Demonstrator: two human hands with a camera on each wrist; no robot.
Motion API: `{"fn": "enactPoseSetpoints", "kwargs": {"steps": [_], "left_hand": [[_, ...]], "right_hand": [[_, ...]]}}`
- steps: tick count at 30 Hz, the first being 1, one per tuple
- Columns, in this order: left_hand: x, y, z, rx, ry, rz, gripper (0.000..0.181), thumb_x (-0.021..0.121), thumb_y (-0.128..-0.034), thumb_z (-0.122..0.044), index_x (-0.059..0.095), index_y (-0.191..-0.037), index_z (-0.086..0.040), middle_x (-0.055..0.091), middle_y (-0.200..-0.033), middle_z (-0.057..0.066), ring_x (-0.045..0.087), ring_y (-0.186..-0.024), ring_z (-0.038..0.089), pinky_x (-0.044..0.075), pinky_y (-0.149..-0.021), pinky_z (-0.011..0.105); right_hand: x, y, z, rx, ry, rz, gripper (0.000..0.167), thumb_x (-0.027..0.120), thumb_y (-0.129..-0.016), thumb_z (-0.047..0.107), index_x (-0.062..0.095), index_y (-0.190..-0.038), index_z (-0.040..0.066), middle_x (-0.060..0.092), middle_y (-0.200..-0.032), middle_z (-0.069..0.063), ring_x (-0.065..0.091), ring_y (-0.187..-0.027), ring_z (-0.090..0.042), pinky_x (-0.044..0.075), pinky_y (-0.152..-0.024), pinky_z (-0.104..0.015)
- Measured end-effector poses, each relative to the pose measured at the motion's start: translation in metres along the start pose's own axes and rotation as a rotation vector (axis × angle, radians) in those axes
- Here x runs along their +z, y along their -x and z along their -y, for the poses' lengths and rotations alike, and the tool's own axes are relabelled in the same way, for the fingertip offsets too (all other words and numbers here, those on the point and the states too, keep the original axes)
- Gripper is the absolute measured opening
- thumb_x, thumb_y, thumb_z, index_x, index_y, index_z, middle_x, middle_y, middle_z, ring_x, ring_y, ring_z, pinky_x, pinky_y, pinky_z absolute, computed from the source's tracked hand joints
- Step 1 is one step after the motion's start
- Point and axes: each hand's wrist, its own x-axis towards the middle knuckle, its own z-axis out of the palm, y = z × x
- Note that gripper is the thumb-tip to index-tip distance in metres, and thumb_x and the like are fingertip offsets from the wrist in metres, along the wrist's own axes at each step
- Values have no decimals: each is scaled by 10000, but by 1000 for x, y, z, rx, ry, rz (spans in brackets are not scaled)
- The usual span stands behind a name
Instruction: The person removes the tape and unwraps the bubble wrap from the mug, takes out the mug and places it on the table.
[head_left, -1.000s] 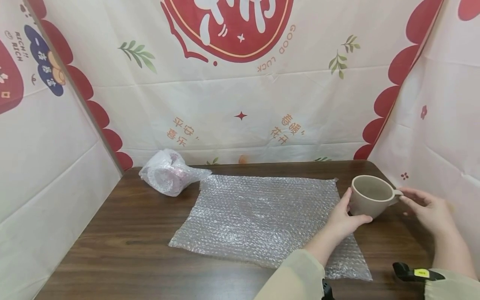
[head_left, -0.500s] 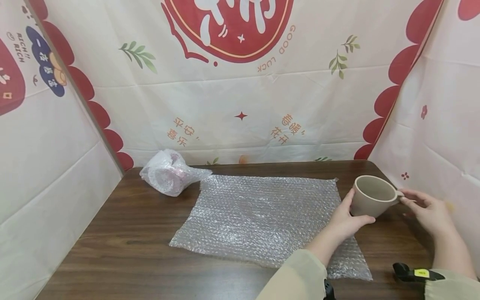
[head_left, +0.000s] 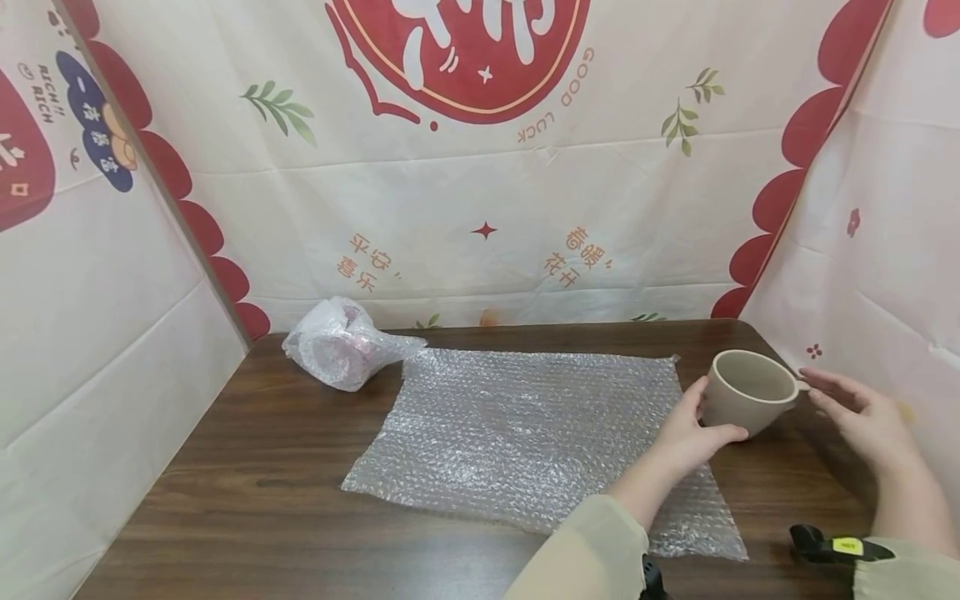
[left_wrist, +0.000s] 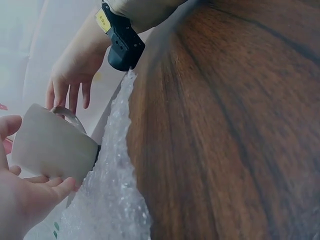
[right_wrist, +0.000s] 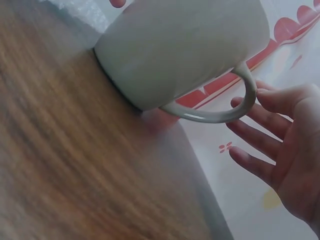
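Observation:
A beige mug is at the right side of the table, by the right edge of a flat bubble wrap sheet. Its mouth faces up and its handle points right. My left hand grips the mug's body from the left, thumb in front and fingers behind. My right hand is at the handle, its fingers loosely extended and spread; in the right wrist view the thumb and index finger lie close about the handle without a firm hold. Whether the mug's base fully rests on the table cannot be told.
A bundle wrapped in bubble wrap lies at the back left of the brown wooden table. Printed cloth walls enclose the back and both sides. A black strap device sits on the right wrist.
My right hand's fingers have loosened and spread slightly at the handle. The mug has shifted very slightly right in view, with my left hand still holding it. The bubble wrap lies as before.

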Motion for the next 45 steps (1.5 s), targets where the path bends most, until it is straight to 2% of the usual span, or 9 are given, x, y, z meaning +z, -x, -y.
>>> {"fn": "enactPoseSetpoints", "kwargs": {"steps": [3,10,14,18,23,31,34,38,45], "left_hand": [[-2,0,-1,31,-7,11,665,779,-776,-119,502,-1364,-256,542,-1255,-157,528,-1154,84,431,-906,232],[-12,1,-4,95,-45,61,638,750,-809,-111,484,-1383,-195,553,-1288,-110,535,-1145,77,429,-907,216],[-17,2,-6,153,-92,86,588,735,-825,-111,506,-1364,-160,560,-1286,-102,547,-1116,72,450,-861,192],[-25,5,-6,191,-189,89,484,716,-846,-162,572,-1306,-201,590,-1223,-130,558,-1066,29,462,-795,175],[-43,8,-7,246,-219,83,339,680,-876,-157,647,-1214,-169,646,-1108,-101,582,-1002,9,458,-745,138],[-76,15,-15,334,-177,61,235,636,-896,-99,683,-1127,-104,683,-1033,-75,597,-839,-42,471,-651,104],[-90,17,-18,343,-146,40,202,635,-896,-78,696,-1088,-91,695,-988,-42,592,-794,-35,484,-648,122],[-107,21,-18,339,-127,-6,167,639,-893,-68,708,-1044,-87,688,-944,-65,587,-754,-17,498,-636,150],[-128,26,-17,357,-132,-43,138,645,-887,-60,709,-1010,-60,682,-924,-75,593,-743,6,513,-625,173]], "right_hand": [[-2,0,7,-5,60,-25,342,554,-960,42,640,-1236,225,578,-1014,365,491,-930,200,369,-706,-22],[-1,-6,27,19,68,-113,279,545,-975,96,653,-1228,144,596,-969,355,470,-975,201,326,-762,1],[-1,-5,37,46,74,-183,276,561,-971,119,648,-1232,107,596,-946,365,474,-969,202,325,-762,12],[2,-5,45,48,83,-229,273,579,-960,112,657,-1220,83,590,-934,371,483,-948,203,334,-761,13],[6,-7,55,46,121,-253,259,598,-954,144,676,-1197,102,580,-927,383,482,-928,205,327,-749,21],[10,-7,66,30,174,-249,262,607,-949,177,674,-1180,73,570,-916,404,471,-929,210,313,-733,23],[13,-8,71,25,175,-249,253,619,-940,176,684,-1167,86,571,-904,403,471,-928,213,313,-736,24],[16,-10,79,26,196,-238,248,621,-939,189,691,-1167,119,556,-906,411,458,-933,211,303,-742,27],[24,-11,90,-4,183,-215,214,633,-928,163,685,-1122,87,570,-895,407,498,-880,206,352,-684,-8]]}}
